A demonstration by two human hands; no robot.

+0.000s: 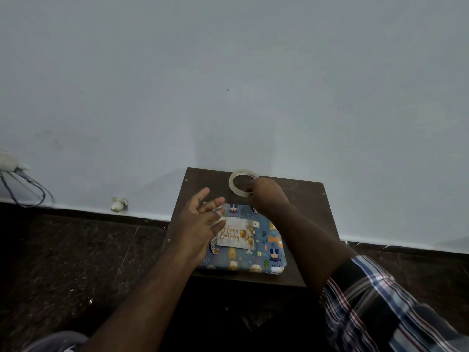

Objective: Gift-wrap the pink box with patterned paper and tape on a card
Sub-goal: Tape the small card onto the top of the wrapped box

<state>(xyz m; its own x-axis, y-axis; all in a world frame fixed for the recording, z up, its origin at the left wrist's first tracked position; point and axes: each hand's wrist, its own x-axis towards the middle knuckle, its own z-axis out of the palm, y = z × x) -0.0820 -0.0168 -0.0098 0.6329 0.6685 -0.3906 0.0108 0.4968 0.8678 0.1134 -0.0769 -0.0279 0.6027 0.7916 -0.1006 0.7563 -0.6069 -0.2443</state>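
Card taping on a wrapped box — both hands over a small bench.

Left to right: left hand (200, 217) hovering at the left edge of the card (236, 236), fingers straight and spread, strip of clear tape (220, 217) stuck at the fingertips; "Happy Birthday" card flat on the wrapped box (245, 252), patterned blue paper all round, box flat on the dark bench (302, 199); right hand (267, 195) just beyond the box — grip clamped on the tape roll (239, 182), near the wall.
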